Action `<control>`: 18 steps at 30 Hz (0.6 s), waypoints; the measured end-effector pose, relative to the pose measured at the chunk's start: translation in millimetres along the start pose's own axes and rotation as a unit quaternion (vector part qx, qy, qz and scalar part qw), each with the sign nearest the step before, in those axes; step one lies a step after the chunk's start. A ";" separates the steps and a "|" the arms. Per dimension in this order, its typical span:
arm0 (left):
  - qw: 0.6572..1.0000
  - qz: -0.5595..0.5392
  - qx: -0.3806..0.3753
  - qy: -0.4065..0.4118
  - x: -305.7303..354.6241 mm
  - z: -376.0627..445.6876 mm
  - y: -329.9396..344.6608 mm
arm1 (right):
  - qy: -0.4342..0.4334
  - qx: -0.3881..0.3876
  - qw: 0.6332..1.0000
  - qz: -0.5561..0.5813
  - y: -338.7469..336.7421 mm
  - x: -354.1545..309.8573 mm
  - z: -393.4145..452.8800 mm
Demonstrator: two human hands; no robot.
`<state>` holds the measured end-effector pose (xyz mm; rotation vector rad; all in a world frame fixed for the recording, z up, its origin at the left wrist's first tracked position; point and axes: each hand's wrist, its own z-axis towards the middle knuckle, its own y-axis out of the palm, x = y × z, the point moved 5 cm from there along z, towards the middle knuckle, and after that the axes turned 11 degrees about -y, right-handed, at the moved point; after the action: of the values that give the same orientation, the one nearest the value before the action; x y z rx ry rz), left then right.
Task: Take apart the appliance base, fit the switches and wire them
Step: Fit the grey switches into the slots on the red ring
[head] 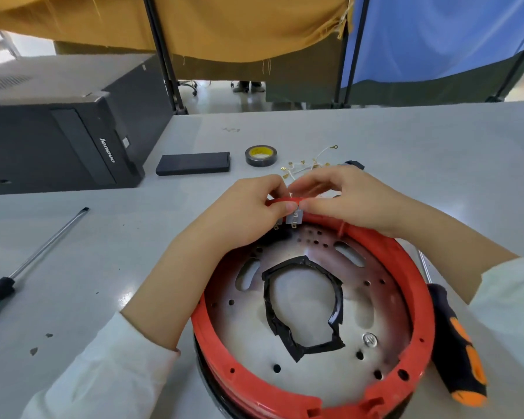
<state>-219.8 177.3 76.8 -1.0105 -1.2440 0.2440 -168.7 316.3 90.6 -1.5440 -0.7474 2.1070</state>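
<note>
Base: red-rimmed appliance base (312, 385) lies on the grey table (406, 140), at centre-bottom.
Switches: small grey switches (294, 219) sit at the rim's 12 o'clock.
Left hand (248, 207): fingers curled, pinching the rim beside the switches.
Right hand (345, 198): pinching the rim there too.
Wires (309, 164): loose, beyond the hands at 12 o'clock.
Tape roll (260, 155): 11 o'clock.
Screwdrivers: orange-handled screwdriver (457, 343) at 3 o'clock, long screwdriver (37, 255) at 9.

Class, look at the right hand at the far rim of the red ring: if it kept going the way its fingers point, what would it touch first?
Probably the left hand: the right hand points leftward along the red ring, fingertips nearly meeting over the switches.
</note>
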 end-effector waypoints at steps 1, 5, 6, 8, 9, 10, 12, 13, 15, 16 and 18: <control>1.000 0.000 -0.001 -0.001 -0.4 0.5 -0.2 | 0.005 0.020 0.999 0.045 -5.7 5.9 2.6; 1.000 -0.004 -0.003 0.000 -0.1 0.5 -0.8 | 0.073 0.157 0.985 -0.012 -33.3 55.2 16.6; 1.000 -0.005 -0.004 0.001 0.1 0.0 -0.9 | 0.100 0.167 0.978 -0.078 -37.3 71.1 18.6; 1.000 -0.003 -0.006 -0.002 -0.2 -0.2 -0.9 | 0.152 0.138 0.960 -0.193 -39.5 101.3 19.5; 1.000 -0.003 -0.007 -0.003 -0.6 -0.1 -1.0 | 0.166 0.114 0.952 -0.229 -38.7 112.2 19.5; 1.000 -0.003 -0.009 -0.002 -0.6 0.2 -1.0 | 0.165 0.093 0.948 -0.256 -38.2 119.0 20.8; 1.000 -0.005 -0.010 0.001 -0.7 0.4 -1.1 | 0.147 0.072 0.945 -0.284 -38.9 122.5 25.5; 1.000 -0.006 -0.010 0.002 -0.9 0.5 -1.1 | 0.143 0.073 0.943 -0.290 -40.1 122.7 27.7; 1.000 -0.007 -0.010 0.001 -1.7 0.9 -1.0 | 0.147 0.088 0.937 -0.306 -43.7 120.5 29.1; 1.000 -0.007 -0.010 -0.001 -2.2 1.2 -1.0 | 0.147 0.095 0.932 -0.317 -44.3 118.0 28.3; 1.000 -0.011 -0.010 -0.002 -3.0 1.6 -1.5 | 0.140 0.107 0.928 -0.327 -43.0 113.0 25.3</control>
<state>-222.8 175.3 75.9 -1.0135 -1.2618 0.2180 -225.2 414.7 41.9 -1.2156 -0.7615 1.3918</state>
